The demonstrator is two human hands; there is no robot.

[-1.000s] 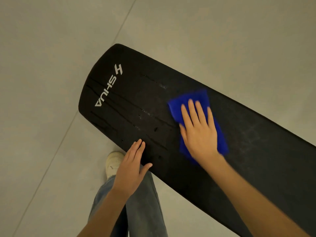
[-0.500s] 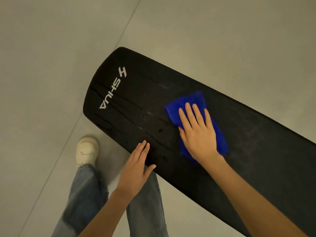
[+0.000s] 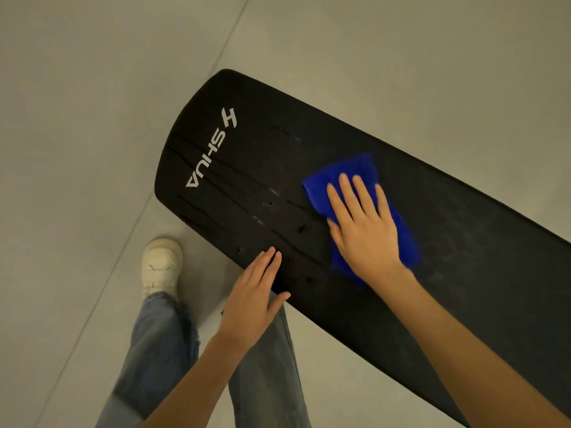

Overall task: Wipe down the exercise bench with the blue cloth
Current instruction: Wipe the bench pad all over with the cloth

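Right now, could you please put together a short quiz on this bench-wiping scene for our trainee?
1. True or false: the right hand lies flat on the blue cloth, fingers straight.
2. Multiple choice: where do the fingers of the left hand lie? A) on the blue cloth B) on the near edge of the exercise bench C) on the right hand
3. Fill in: the white lettering near the bench's rounded end reads ____.

Key: 1 true; 2 B; 3 SHUA.
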